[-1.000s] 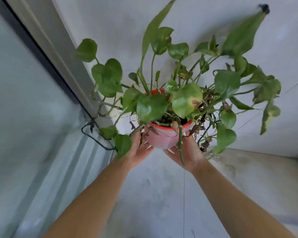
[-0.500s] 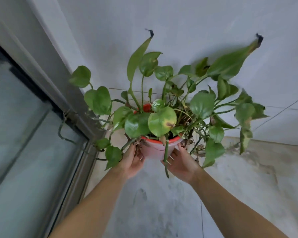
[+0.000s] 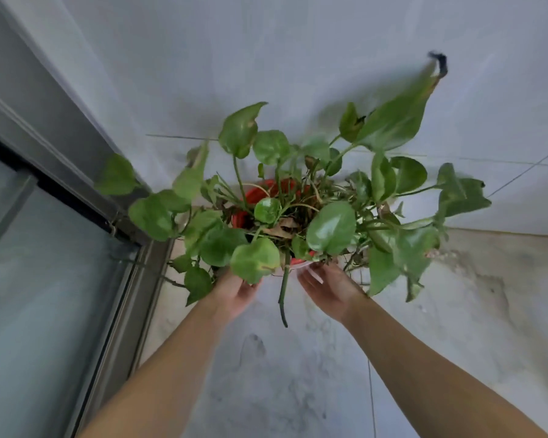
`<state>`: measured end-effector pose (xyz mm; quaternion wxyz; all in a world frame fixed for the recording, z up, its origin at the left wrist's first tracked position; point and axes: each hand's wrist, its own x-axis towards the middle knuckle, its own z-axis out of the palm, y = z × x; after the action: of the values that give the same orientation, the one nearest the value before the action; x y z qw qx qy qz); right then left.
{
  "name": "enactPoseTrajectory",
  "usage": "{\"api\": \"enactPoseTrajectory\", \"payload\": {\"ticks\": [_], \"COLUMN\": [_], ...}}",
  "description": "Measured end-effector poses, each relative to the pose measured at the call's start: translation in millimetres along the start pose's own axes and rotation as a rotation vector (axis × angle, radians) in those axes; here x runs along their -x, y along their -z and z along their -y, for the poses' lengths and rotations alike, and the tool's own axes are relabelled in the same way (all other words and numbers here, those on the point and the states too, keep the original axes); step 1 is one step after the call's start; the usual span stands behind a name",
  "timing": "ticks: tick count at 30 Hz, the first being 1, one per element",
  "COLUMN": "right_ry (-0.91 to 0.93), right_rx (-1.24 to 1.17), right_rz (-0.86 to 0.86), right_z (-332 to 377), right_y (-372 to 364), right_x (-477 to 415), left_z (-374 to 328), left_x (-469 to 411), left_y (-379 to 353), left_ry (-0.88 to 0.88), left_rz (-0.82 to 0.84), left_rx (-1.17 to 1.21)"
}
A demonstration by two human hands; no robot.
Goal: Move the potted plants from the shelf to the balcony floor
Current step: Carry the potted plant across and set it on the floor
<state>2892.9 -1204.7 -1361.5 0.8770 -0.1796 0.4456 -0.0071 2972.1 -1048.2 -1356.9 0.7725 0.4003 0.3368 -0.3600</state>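
I hold the potted pothos (image 3: pixel 298 213) by its red-rimmed pot (image 3: pixel 253 197), my left hand (image 3: pixel 234 292) and right hand (image 3: pixel 329 289) cupped against its near sides, fingers wrapped under the leaves. It sits low over the balcony floor (image 3: pixel 298 374), in the corner by the sliding door frame (image 3: pixel 121 311) and wall (image 3: pixel 298 58); contact unclear.

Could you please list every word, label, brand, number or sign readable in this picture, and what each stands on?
None: no text shows anywhere. The red pot with its plant, held by the left hand and right hand, bears no visible label; the wall, floor and window frame are unmarked.
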Motion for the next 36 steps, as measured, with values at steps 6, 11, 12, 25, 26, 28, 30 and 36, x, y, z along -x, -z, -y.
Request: {"api": "enactPoseTrajectory", "payload": {"ticks": [6, 11, 12, 25, 26, 28, 30, 36], "right_ry": [0.012, 0.002, 0.003, 0.011, 0.008, 0.006, -0.001, -0.035], "right_rx": [0.015, 0.047, 0.049, 0.062, 0.054, 0.001, -0.029, 0.058], "right_rz": [-0.01, -0.014, -0.024, -0.014, -0.02, -0.039, -0.03, -0.014], "right_z": [-8, -15, -15, -24, -26, -31, -34, -40], "right_y": [2, 6, 5, 5, 5, 6, 4, 4], "right_x": [0, 10, 11, 30, 31, 33, 36, 49], "left_z": [3, 8, 8, 42, 46, 53, 53, 47], "left_x": [5, 9, 10, 21, 24, 28, 28, 37], "left_y": [1, 4, 3, 16, 16, 18, 18, 12], "left_ry": [-0.005, -0.049, -0.048, -0.035, -0.037, -0.031, -0.03, 0.004], "left_rz": [-0.024, -0.032, -0.027, 0.004, -0.003, -0.011, -0.01, 0.009], "left_rx": [-0.046, -0.194, -0.186, 0.194, 0.175, 0.151, 0.174, 0.162]}}
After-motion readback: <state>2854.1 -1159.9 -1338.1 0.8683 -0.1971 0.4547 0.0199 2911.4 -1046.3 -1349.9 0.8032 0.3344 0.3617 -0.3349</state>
